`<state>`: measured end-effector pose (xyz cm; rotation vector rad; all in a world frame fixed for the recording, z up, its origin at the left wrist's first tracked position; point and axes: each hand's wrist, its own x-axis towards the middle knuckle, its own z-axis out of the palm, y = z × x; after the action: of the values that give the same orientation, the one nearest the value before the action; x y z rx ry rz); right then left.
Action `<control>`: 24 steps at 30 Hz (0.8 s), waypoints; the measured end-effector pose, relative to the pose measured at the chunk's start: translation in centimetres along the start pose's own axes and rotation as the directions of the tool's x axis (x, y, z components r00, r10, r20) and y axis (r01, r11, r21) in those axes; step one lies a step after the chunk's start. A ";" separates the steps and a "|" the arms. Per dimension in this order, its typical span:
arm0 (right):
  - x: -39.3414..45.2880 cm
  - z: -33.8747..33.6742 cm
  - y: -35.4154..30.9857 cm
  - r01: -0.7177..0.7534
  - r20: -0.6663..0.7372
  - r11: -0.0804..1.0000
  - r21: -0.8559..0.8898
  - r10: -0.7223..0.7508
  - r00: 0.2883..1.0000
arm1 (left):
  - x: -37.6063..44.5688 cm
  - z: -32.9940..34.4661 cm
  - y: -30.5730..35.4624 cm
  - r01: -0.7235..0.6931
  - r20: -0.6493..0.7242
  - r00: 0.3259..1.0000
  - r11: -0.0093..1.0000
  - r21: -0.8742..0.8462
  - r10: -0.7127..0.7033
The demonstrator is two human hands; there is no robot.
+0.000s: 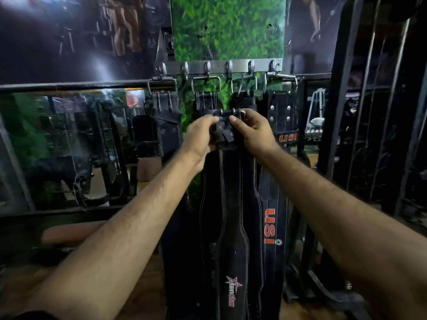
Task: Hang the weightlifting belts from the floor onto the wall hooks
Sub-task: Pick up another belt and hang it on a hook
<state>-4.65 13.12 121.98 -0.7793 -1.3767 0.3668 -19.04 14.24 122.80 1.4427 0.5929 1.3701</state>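
A black weightlifting belt (231,227) with a red star logo hangs down in front of me. Both hands hold its buckle end just below the hook rail (219,65). My left hand (201,132) grips the strap at the left of the buckle. My right hand (251,130) pinches the metal buckle at the right. Several black belts hang from the rail's hooks by their buckles: one at the left (165,116), one behind my hands (206,98), and an orange-lettered one at the right (280,121). The second hook from the left (185,70) is bare.
The rail is fixed on a green grass-patterned panel (228,26). A mirror (69,146) with a black frame runs along the left. Black machine frames (369,112) stand close on the right. Wooden floor (143,296) shows below.
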 end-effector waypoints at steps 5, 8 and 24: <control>0.8 -1.6 1.1 0.062 0.014 0.998 -0.030 -0.061 0.998 | 1.6 2.2 -1.1 0.135 -0.210 0.969 0.991 -0.003 -0.133; 1.5 -1.9 1.0 0.086 0.072 0.996 -0.040 -0.083 0.994 | 2.1 2.6 -0.4 0.118 -0.238 0.963 0.992 -0.040 -0.124; 5.9 -0.5 -2.4 -0.027 -0.372 0.930 -0.367 -0.120 0.920 | 7.6 5.6 3.0 -0.180 -0.319 0.942 0.960 -0.213 0.106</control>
<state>-3.55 15.15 127.93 -1.0611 -1.0918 -0.0929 -12.87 17.91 129.62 1.1041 0.5018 1.7376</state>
